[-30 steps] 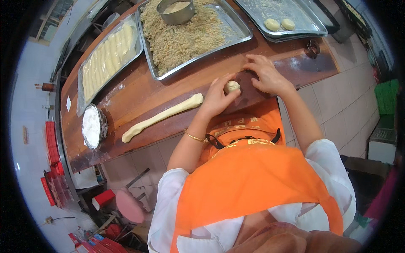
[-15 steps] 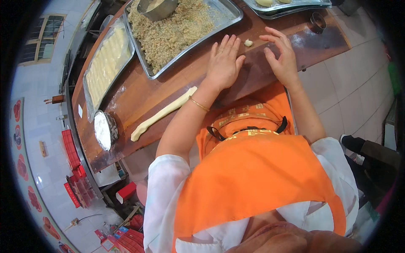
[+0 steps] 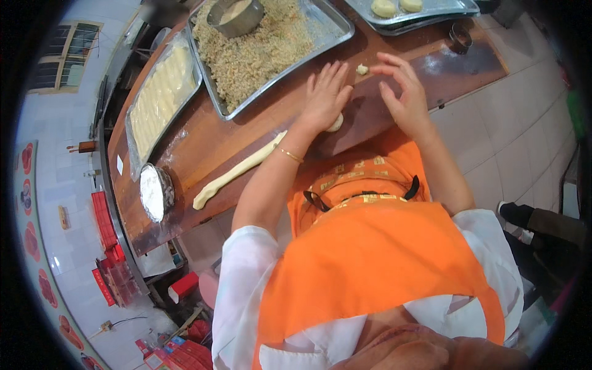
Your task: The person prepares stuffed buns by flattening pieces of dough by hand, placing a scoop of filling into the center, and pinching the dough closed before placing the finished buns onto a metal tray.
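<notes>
My left hand (image 3: 325,100) lies palm down over the wooden table, its fingers stretched toward the far side. A pale lump of dough (image 3: 336,124) peeks out beside the heel of that hand; how far it runs under the palm is hidden. My right hand (image 3: 404,92) is held to the right with fingers apart and nothing in them. Just left of its fingertips sits a small scrap of dough (image 3: 362,69). Beside my left forearm stretches a long rope of dough (image 3: 237,173), its far end close to the wrist.
Beyond my left hand stands a metal tray (image 3: 224,113) of crumbly filling with a round metal container (image 3: 237,23) in it. Leftward are a plastic-covered tray of dough strips (image 3: 159,92) and a bowl of white powder (image 3: 154,192). Far right: dough rounds (image 3: 383,8) and a metal ring (image 3: 460,38).
The dough lump by the heel of my left hand has come into sight. My right hand has shifted slightly left, closer to the dough scrap. The whole view has tilted a little.
</notes>
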Available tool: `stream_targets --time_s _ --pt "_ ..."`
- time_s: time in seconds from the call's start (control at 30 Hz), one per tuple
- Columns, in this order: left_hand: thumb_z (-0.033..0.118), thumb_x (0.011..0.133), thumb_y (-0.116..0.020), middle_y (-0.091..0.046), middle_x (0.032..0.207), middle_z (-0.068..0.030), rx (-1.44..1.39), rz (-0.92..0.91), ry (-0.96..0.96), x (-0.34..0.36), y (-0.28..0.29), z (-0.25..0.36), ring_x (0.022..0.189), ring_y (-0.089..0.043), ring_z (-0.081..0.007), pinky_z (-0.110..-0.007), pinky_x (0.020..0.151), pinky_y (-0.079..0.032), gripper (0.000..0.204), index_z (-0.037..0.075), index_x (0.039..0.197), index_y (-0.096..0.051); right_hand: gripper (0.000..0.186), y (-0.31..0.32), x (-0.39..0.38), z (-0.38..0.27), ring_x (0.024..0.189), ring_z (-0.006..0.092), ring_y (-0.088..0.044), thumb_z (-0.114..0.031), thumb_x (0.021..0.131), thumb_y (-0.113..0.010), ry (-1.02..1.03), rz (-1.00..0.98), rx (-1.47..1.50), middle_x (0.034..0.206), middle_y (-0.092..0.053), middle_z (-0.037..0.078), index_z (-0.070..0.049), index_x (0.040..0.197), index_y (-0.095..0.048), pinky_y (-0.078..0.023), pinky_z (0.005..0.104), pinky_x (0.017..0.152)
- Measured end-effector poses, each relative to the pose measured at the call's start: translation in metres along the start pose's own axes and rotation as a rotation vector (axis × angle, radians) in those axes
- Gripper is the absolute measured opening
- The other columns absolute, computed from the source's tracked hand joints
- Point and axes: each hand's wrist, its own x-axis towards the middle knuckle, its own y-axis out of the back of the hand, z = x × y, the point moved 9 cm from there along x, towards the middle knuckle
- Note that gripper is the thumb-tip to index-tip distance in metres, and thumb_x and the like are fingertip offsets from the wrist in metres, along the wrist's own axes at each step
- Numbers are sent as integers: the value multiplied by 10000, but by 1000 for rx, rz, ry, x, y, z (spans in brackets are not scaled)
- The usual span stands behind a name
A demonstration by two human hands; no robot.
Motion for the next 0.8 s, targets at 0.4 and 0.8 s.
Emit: stream_targets --time_s 0.4,0.8 --pt "272 897 -707 -596 1220 -206 -228 299 108 -84 35 8 1121 -564 -407 -458 936 -479 550 -8 1327 -510 254 -31 -3 -24 805 191 -650 85 852 -535 -53 -160 227 954 -663 91 -29 1012 -695 -504 267 688" --pt "518 1063 -324 -573 1335 -137 -2144 92 369 -56 11 13 1221 -566 -280 -407 997 -476 616 13 1402 -425 703 -67 24 -64 1165 366 -527 -143 686 -807 267 -491 57 1245 -579 153 -69 1330 -536 -429 455 1003"
